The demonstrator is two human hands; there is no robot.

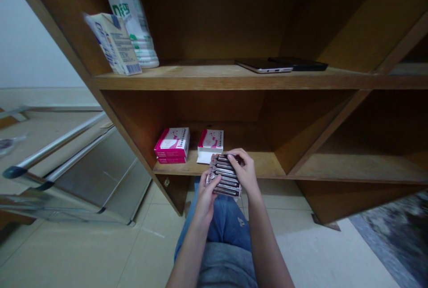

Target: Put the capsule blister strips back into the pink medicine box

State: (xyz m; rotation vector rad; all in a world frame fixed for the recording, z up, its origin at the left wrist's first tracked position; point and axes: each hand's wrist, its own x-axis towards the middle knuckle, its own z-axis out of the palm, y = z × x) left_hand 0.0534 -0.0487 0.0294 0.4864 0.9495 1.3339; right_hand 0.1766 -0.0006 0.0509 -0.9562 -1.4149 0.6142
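Between my two hands is a pack of dark vials [226, 173], several slim brown tubes lying side by side in clear plastic. My left hand [206, 193] grips its left end, thumb on top. From the right, my right hand [244, 172] holds the upper right corner, its thumb pressed over the tubes. Just behind the pack, a pink and white medicine box [212, 140] lies on the lower shelf with its white end flap folded out toward me. To its left sit stacked pink and white boxes [173, 145] that look closed.
On the upper shelf [200, 84] stand a drink carton [117, 47] and a white and green bottle [138, 25] at left, with a phone [264, 66] and a flat dark object [301, 63] at right. A metal-framed rack [100, 176] stands left of the wooden cabinet.
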